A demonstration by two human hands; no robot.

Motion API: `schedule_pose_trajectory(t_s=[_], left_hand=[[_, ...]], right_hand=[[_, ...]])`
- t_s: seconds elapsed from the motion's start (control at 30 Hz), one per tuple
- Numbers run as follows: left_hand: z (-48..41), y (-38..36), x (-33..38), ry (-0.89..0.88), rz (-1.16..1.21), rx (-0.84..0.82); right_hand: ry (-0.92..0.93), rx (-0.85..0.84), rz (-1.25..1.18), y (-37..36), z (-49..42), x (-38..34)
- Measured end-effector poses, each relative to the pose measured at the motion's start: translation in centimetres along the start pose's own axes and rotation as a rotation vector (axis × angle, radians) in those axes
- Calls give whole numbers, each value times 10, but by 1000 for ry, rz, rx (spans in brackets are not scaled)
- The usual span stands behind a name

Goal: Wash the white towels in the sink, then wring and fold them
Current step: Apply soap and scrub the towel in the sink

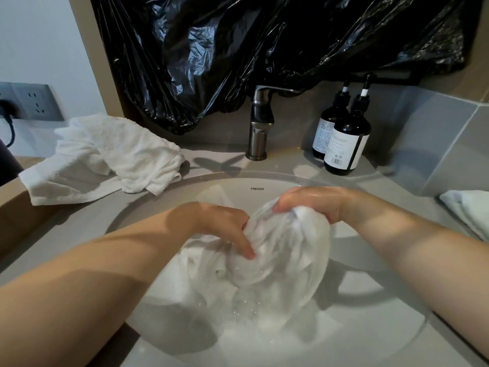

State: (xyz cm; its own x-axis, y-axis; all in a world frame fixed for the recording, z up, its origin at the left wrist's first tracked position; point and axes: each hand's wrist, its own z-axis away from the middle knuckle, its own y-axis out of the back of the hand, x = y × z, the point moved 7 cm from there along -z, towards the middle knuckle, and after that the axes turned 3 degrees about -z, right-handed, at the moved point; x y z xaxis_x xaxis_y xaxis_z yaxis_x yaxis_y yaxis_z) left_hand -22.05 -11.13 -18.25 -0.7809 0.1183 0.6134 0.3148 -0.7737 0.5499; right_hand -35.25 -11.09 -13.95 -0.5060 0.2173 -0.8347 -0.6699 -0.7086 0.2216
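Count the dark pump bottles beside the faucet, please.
2. Both stand on the counter right of the faucet: the front bottle, and the rear bottle close behind it on its left, partly covered. No third shows.

Both forearms angled inward, left hand [219, 223] and right hand [309, 203] close together, fingers [244, 246] gripping wet towel [285, 250]

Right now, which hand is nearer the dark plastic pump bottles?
Right. The right hand is in front of the dark plastic pump bottles; the left hand is farther left.
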Motion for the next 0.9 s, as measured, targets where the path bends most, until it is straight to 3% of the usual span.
schedule_pose_trajectory(t_s=[0.07,0.17,0.3,0.4,0.47,0.57,0.63,0.73,0.83,0.9], left_hand=[[5,7,-2,45,120,12],[14,28,-15,167,108,188],[11,32,-29,298,-399,239],[-7,19,-6,179,-758,350],[-23,-5,2,115,-852,290],[-40,-39,-14,185,-915,86],[-41,-43,-16,202,-921,62],[-37,-33,-12,214,-780,112],[-30,-14,-20,223,-388,162],[-25,4,-24,183,-41,288]], right_hand=[[-130,38,91,12,4,10],[-180,139,272,21,-1,23],[-201,281,501,23,-11,33],[-437,206,712,13,-12,53],[-512,90,918,-9,-14,67],[-452,58,1302,-43,-27,80],[-395,32,1358,-46,-39,88],[-375,41,1082,-19,-43,87],[-318,225,398,8,-37,80],[-239,364,29,17,-34,69]])
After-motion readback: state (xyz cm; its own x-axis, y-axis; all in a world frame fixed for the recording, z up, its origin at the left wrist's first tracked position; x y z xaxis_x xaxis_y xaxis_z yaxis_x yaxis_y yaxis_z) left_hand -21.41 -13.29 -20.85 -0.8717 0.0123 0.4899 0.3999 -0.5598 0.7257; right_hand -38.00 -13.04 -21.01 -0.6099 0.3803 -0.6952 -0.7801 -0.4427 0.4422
